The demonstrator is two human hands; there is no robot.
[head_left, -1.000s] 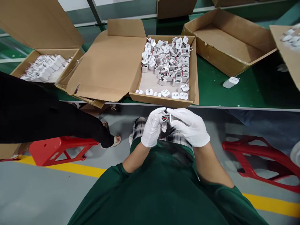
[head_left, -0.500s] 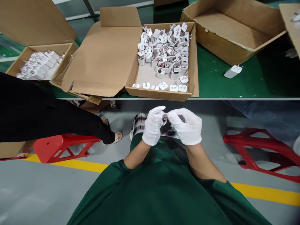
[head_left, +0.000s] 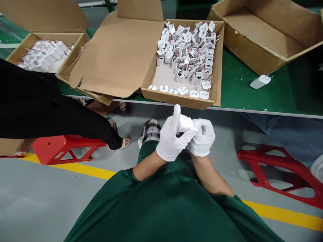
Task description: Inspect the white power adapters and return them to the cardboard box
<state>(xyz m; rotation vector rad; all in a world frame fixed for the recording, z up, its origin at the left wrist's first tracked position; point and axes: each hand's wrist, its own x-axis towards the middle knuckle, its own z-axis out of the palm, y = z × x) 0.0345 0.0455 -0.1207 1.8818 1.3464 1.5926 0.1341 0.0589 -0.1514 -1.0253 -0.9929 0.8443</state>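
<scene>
My left hand, in a white glove, is wrapped round a white plug charger housing with its thumb pointing up. Close against it on the right, my gloved right hand is closed in a pinch; its fingers hide whatever they grip. Both hands are over my lap, just below the table edge. Beyond them, a cardboard box holds many white plug chargers, several with lids off and red wires showing. Along its near side stands a row of capped chargers.
Left of it is another box of white chargers. A large cardboard box and a single charger are on the green table at right. Red stools flank me; a person's black-clad leg is at left.
My left hand has turned, thumb raised, and the white housing now shows in it. The red wire seen between my hands is out of sight. The view has shifted and tilted slightly.
</scene>
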